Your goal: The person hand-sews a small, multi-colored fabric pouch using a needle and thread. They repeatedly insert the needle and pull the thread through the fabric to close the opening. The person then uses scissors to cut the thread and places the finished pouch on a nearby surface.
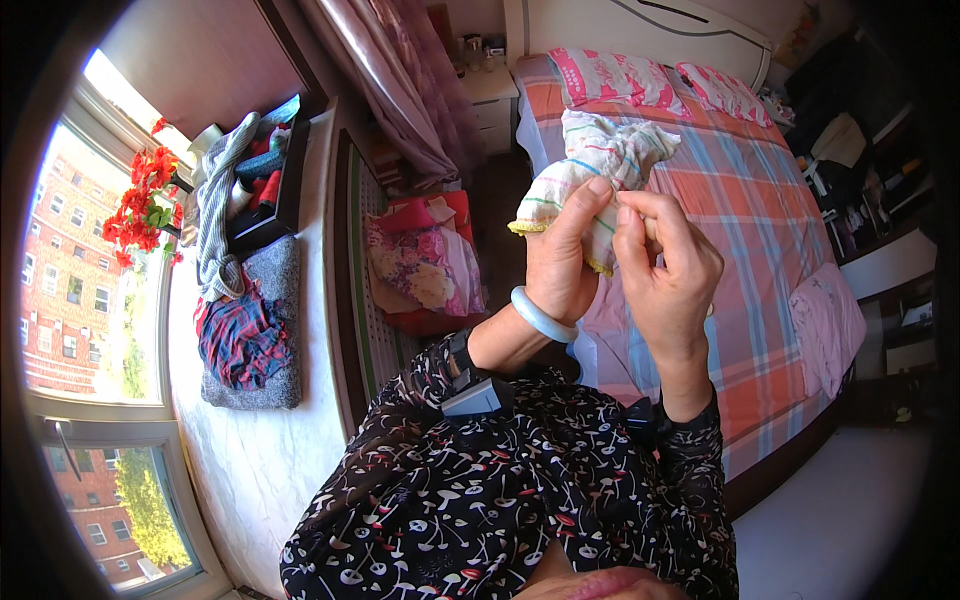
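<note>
A white cloth point(592, 161) with thin coloured stripes and a yellow edging is bunched in front of me, above the bed. My left hand point(566, 251) grips its lower part, thumb on top; a pale bangle point(541, 315) circles that wrist. Close on the right, my right hand point(667, 259) has thumb and forefinger brought together against the cloth beside the left thumb. Whether these fingertips pinch the fabric or something small is too fine to tell. The left fingers are mostly hidden behind the cloth.
The bed point(720, 195) has a plaid cover and pink pillows point(615, 81). At left, a marble-look windowsill point(247, 465) bears a folded grey blanket point(247, 394), a plaid cloth point(244, 337), a dark box point(279, 214) of textiles and red flowers point(146, 210). Floral fabric point(420, 262) lies lower down.
</note>
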Available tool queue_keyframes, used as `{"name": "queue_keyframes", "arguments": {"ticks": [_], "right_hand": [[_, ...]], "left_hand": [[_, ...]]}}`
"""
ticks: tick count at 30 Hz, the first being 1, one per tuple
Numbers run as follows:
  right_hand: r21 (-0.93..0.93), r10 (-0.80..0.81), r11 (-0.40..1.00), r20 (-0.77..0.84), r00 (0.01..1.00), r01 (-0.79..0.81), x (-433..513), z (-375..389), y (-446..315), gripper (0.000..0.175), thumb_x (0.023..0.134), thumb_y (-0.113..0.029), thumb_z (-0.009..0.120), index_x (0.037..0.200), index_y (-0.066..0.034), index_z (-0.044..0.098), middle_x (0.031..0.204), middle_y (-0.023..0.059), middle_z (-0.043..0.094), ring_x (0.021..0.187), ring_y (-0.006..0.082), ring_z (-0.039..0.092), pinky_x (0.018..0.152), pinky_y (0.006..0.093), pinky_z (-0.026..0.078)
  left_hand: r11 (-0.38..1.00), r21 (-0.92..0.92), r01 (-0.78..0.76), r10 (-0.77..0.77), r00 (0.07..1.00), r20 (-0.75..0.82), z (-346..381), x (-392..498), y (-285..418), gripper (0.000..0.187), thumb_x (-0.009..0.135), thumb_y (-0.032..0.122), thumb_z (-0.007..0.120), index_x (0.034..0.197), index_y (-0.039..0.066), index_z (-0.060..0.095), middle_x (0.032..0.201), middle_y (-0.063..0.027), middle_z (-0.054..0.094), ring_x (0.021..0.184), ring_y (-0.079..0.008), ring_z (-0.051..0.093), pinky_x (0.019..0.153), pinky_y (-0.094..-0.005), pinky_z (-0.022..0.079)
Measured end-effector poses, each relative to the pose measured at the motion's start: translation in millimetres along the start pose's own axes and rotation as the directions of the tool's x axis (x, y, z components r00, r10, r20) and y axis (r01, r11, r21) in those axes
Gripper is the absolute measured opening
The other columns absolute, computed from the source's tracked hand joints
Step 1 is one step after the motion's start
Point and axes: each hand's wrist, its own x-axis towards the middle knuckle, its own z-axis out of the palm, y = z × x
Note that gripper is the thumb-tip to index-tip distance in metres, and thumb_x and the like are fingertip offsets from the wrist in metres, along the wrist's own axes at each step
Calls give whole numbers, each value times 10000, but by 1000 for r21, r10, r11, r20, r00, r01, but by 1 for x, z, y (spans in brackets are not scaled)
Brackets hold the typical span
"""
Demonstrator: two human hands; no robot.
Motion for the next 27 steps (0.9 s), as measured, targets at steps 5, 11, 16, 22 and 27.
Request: {"name": "queue_keyframes", "arguments": {"ticks": [5, 11, 16, 22, 27], "right_hand": [[13, -27, 1000, -6, 1000, 27, 2, -1, 1, 94, 867, -53, 729, 947, -91, 699, 712, 53, 665, 550, 218, 620, 507, 338, 466], [-4, -30, 1000, -6, 1000, 30, 2, 1, 1, 87, 881, -73, 717, 962, -93, 694, 734, 48, 677, 560, 216, 626, 513, 334, 471], [-76, -50, 996, -31, 998, 47, -2, 7, 2, 92, 891, -105, 708, 978, -116, 677, 721, 38, 673, 561, 223, 628, 516, 349, 480], [-176, -107, 980, -69, 992, 94, -7, 12, 5, 111, 892, -132, 712, 989, -123, 660, 717, 42, 668, 571, 244, 624, 526, 365, 487], [-217, -157, 968, -124, 980, 128, -9, 20, 9, 115, 905, -130, 701, 1006, -112, 649, 731, 51, 673, 592, 255, 635, 538, 373, 495]], "left_hand": [[1000, 4, -4, 4, 1000, -18, 0, 0, -1, 235, 944, 143, 686, 1146, 37, 631, 1004, -27, 676, 875, -122, 653, 758, -282, 533], [1000, 6, -5, 5, 1000, -24, -1, -1, -1, 238, 938, 128, 693, 1153, 46, 632, 1006, -21, 672, 885, -122, 651, 766, -286, 534], [1000, 11, -9, 9, 1000, -26, -1, -4, -2, 216, 942, 136, 705, 1131, 57, 635, 997, -16, 674, 876, -117, 656, 763, -282, 539], [997, -63, 32, -34, 999, -29, 0, -6, -4, 162, 953, 130, 693, 1087, 64, 633, 982, -16, 678, 872, -118, 662, 776, -282, 554], [983, -147, 110, -109, 994, 12, -2, -6, -5, 156, 960, 127, 678, 1091, 60, 626, 987, -27, 678, 889, -126, 665, 804, -295, 562]]}}
